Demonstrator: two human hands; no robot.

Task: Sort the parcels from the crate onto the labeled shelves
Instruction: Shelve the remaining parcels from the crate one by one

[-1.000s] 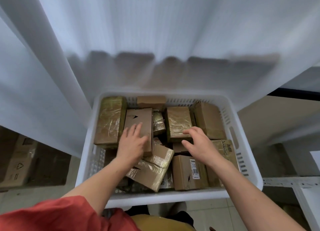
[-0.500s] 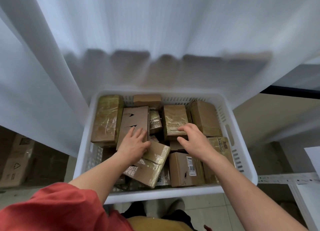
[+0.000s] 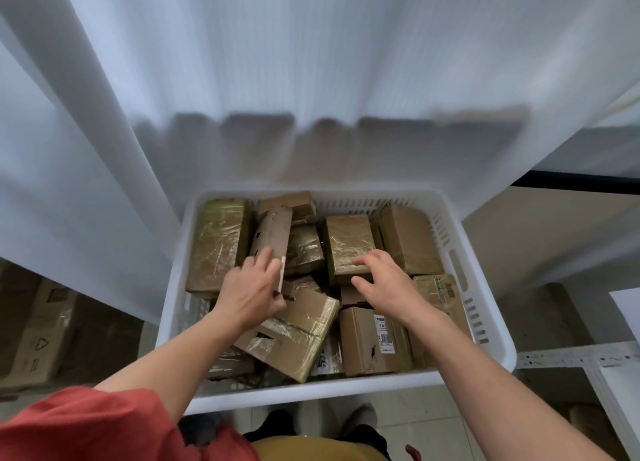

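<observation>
White slatted plastic crate [image 3: 486, 325]: brown cardboard parcels piled inside.
Left hand [image 3: 252, 298]: grip pinching the near end of a flat brown cardboard parcel [image 3: 273, 235], tilted on edge, crate's far left.
Right hand [image 3: 385, 287]: grip spread, fingers loosely bent over a tape-wrapped brown parcel [image 3: 349, 244]; contact unclear.
</observation>
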